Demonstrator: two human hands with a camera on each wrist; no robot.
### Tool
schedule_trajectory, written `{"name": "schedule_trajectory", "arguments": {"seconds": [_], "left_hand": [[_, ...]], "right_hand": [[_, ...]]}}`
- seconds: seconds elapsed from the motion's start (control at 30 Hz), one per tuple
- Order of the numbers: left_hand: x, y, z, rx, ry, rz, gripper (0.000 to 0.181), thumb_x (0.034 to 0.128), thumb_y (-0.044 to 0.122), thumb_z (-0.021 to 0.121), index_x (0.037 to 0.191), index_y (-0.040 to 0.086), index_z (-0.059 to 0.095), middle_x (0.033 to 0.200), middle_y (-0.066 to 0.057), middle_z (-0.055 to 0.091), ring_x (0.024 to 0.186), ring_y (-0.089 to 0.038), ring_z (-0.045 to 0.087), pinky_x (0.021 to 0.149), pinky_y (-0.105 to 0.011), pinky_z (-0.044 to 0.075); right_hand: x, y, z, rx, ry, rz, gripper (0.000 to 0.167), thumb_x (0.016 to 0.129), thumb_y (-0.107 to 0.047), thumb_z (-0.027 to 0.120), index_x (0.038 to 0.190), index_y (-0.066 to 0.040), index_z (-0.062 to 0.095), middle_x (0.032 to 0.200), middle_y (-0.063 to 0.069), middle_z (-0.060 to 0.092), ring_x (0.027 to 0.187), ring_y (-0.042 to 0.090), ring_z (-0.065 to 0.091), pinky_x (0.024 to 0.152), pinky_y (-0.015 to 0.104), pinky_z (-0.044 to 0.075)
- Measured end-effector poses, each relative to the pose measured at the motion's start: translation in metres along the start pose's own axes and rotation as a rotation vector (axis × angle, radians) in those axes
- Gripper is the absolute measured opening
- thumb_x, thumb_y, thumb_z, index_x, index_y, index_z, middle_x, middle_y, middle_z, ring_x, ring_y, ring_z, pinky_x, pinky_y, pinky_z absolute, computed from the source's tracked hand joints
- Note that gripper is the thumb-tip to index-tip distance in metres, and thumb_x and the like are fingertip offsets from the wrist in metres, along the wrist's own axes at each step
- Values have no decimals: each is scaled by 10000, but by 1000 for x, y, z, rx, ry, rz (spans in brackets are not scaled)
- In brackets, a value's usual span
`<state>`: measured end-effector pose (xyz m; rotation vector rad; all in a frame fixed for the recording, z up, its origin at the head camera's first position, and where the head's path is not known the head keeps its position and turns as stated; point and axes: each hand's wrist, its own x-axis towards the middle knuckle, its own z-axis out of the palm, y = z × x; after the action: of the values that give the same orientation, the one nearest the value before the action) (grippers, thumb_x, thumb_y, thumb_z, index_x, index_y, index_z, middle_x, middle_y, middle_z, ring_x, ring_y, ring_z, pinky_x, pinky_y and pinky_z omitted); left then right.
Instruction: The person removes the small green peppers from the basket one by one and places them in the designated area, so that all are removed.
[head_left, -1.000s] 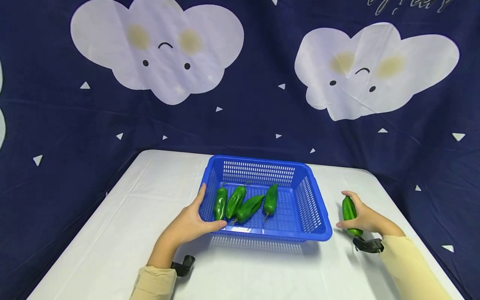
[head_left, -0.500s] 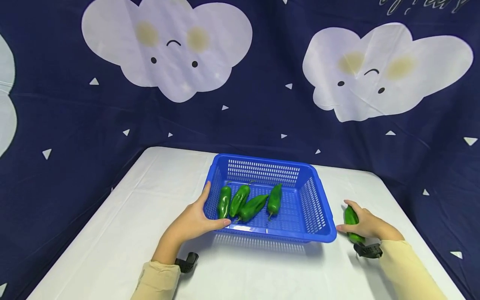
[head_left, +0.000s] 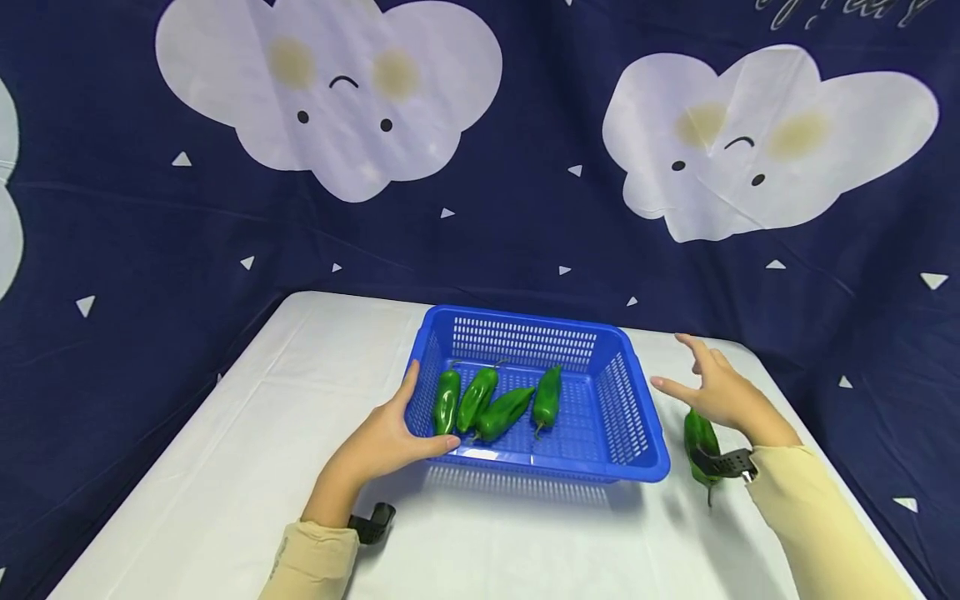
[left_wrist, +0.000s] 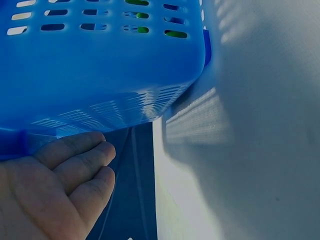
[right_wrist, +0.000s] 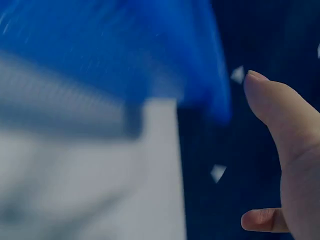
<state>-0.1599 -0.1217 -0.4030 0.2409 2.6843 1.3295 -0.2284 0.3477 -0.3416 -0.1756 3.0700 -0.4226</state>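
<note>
A blue perforated basket (head_left: 525, 467) stands on the white table with several green peppers (head_left: 503, 414) inside. Around its near left corner my left hand (head_left: 378, 442) is spread, thumb at the front rim and a finger along the left rim. The left wrist view shows that hand's other fingers (left_wrist: 80, 170) extended beside the basket wall (left_wrist: 100, 65). To the right of the basket lies another green pepper (head_left: 699, 433), partly covered by the right wrist's camera. My right hand (head_left: 723, 396) is raised over its far end, fingers apart, holding nothing; its thumb (right_wrist: 280, 107) shows beside the blurred basket (right_wrist: 165, 50).
The white table (head_left: 525, 550) extends around the basket, with its far edge just behind it. A dark blue cloth (head_left: 525, 242) with cloud and triangle prints hangs beyond. A black wrist camera (head_left: 371, 525) sits below my left hand.
My right hand has let go of the pepper on the table and moved up and away from it, its fingers spread. My left hand has stayed at the basket corner.
</note>
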Motion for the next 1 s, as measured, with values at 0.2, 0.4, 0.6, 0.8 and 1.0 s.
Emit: {"name": "schedule_trajectory", "arguments": {"seconds": [0.2,0.4,0.6,0.8,1.0], "left_hand": [[0,0,0,3,14,-8,1260,722,617,793,1605,274,-38,1616,-183,263,1409,-423,410,1077,-629,400],[0,0,1,-5,22,-4,1255,723,601,801,1609,257,-19,1612,-189,276,1404,-422,418,1068,-624,412],[0,0,3,-17,21,0,1256,724,594,805,1606,271,-28,1606,-187,292,1392,-418,435,1065,-622,417],[0,-1,3,-10,27,-4,1262,715,594,812,1605,285,-28,1606,-183,291,1397,-409,431,1072,-618,413],[1,-2,3,-2,26,-6,1276,702,624,805,1603,295,-35,1612,-180,278,1408,-411,415,1076,-623,405]], "right_hand": [[17,-56,-12,81,14,-70,1011,876,-674,594,1599,-167,102,1262,245,447,871,322,586,628,345,480],[34,-97,-6,160,11,-159,963,877,-658,609,1597,-241,124,1268,200,458,969,333,583,768,438,507],[48,-125,7,191,-2,-214,935,871,-643,630,1588,-287,146,1244,170,478,1013,330,571,832,466,501],[56,-134,18,207,-29,-229,928,866,-648,634,1584,-304,156,1263,178,481,1084,353,578,848,498,514],[63,-132,34,217,-153,-224,923,876,-621,642,1585,-286,154,1546,240,332,1384,454,414,1056,664,392]]}}
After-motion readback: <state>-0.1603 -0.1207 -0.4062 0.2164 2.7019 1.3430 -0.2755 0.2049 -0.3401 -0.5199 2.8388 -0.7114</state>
